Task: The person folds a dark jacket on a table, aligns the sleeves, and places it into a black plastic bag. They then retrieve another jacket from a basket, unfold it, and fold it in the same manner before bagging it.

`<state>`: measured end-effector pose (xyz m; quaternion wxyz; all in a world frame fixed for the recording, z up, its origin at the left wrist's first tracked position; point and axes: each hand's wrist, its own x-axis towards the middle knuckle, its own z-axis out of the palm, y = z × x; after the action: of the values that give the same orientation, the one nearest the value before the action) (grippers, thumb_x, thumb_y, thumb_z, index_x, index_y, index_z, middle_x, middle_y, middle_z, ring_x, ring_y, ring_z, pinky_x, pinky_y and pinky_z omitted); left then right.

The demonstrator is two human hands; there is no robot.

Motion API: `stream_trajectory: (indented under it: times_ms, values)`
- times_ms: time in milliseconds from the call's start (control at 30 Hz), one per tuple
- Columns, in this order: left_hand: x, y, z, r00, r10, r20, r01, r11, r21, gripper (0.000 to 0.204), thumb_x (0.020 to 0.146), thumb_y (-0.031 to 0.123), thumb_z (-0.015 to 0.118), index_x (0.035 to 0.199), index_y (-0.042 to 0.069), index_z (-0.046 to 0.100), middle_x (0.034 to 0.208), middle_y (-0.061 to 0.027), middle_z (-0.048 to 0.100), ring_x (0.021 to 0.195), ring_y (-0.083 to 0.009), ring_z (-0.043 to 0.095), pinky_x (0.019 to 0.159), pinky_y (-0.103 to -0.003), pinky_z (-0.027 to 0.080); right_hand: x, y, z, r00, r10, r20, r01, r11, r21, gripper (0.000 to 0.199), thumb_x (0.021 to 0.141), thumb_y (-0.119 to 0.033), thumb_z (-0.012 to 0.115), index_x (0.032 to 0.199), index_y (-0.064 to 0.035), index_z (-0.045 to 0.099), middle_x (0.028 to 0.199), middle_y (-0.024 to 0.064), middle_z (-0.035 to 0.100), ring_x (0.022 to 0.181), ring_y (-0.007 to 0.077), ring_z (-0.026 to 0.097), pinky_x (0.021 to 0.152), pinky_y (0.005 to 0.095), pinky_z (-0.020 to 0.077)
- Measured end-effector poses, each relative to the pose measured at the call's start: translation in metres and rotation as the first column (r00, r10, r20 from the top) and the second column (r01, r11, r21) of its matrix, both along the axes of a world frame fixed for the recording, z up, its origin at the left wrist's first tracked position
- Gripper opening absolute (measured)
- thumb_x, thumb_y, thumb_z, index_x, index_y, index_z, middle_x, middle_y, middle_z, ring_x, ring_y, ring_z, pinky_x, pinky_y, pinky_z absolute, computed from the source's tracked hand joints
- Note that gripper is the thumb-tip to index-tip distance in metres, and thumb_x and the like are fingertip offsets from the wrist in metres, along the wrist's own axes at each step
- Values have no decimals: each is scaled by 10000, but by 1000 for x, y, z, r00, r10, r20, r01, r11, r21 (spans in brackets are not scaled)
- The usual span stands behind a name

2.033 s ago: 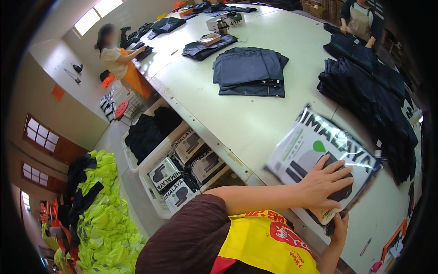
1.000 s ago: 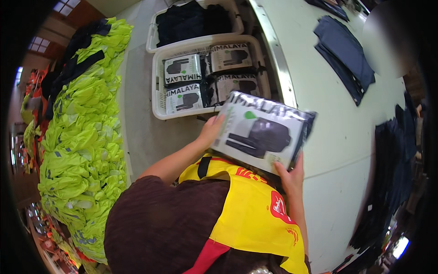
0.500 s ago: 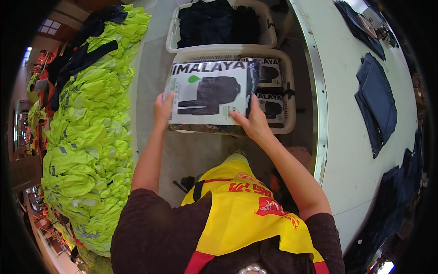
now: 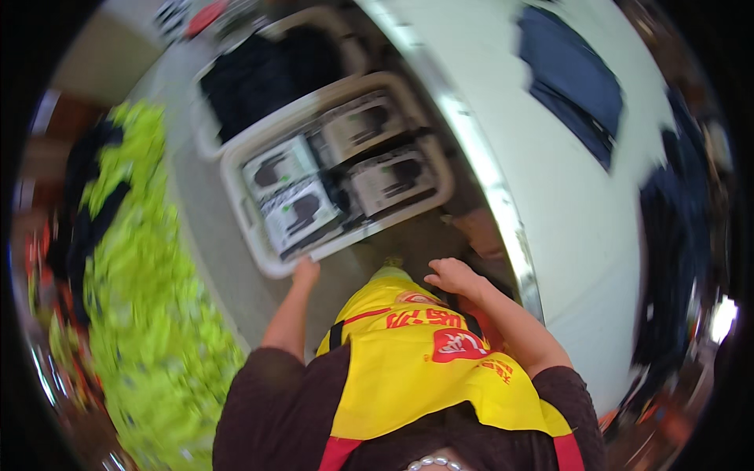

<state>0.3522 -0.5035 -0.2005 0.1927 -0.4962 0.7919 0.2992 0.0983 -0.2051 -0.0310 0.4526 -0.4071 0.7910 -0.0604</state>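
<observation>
Right grip (image 4: pixel 455 276) is hanging half-curled, apparently empty, left grip (image 4: pixel 305 271) is blurring by a white rectangular plastic basket (image 4: pixel 357 235), hold unclear, snagging maybe jolting it.

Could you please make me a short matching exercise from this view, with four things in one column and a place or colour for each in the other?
Column one:
1. Packs
2. Apron
3. Left hand
4. Folded clothes

Column two:
a. yellow
b. on the table
c. at the outside edge of the near basket
d. inside the near basket

Pairs: 1-d, 2-a, 3-c, 4-b.
</observation>
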Motion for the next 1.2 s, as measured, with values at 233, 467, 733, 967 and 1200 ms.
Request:
stream_trajectory:
  times_ms: [233, 467, 733, 967, 1200]
  values:
    - [19, 27, -59, 576, -818, 10, 777, 551, 303, 290, 868, 249, 449, 832, 21, 625, 914, -244, 621, 883, -403, 599, 751, -499, 474, 60, 150, 2, 803, -594, -49, 595, 796, 108, 336, 828, -322, 598, 950, -9, 610, 940, 209, 638, 934, 374, 602, 795, 455, 479]
    - [-127, 32, 19, 156, -953, 259, 919, 236, 315, 275, 849, 248, 466, 811, 35, 635, 870, -221, 632, 822, -387, 615, 702, -489, 484, 197, 287, -43, 294, -956, -3, 945, 290, 149, 341, 826, -316, 599, 1012, -31, 619, 996, 202, 636, 972, 346, 605, 835, 437, 479]
    - [-233, 186, 116, -517, -770, 375, 839, -368, 401, 257, 827, 247, 486, 787, 50, 646, 821, -195, 644, 754, -369, 633, 646, -477, 496, 421, 395, -118, -503, -864, -13, 833, -488, 259, 337, 800, -296, 590, 996, -29, 649, 1000, 202, 631, 975, 346, 596, 841, 424, 465]
    - [-175, 575, 260, -955, -73, 286, 192, -889, 415, 171, 822, 140, 522, 902, 60, 650, 823, -163, 656, 793, -339, 646, 658, -395, 515, 608, 442, -244, -813, -552, -186, 503, -826, 253, 323, 753, -261, 622, 927, 9, 656, 994, 223, 626, 936, 372, 600, 809, 424, 483]
    - [-90, 782, 237, -959, -213, -188, 284, -767, -575, 625, 887, 303, 567, 1379, 30, 295, 1415, -216, 302, 1338, -396, 254, 1065, -472, 251, 613, 521, -339, -862, -478, -167, 441, -871, 219, 282, 768, -142, 576, 1010, -7, 635, 1068, 211, 610, 1005, 375, 576, 851, 443, 475]
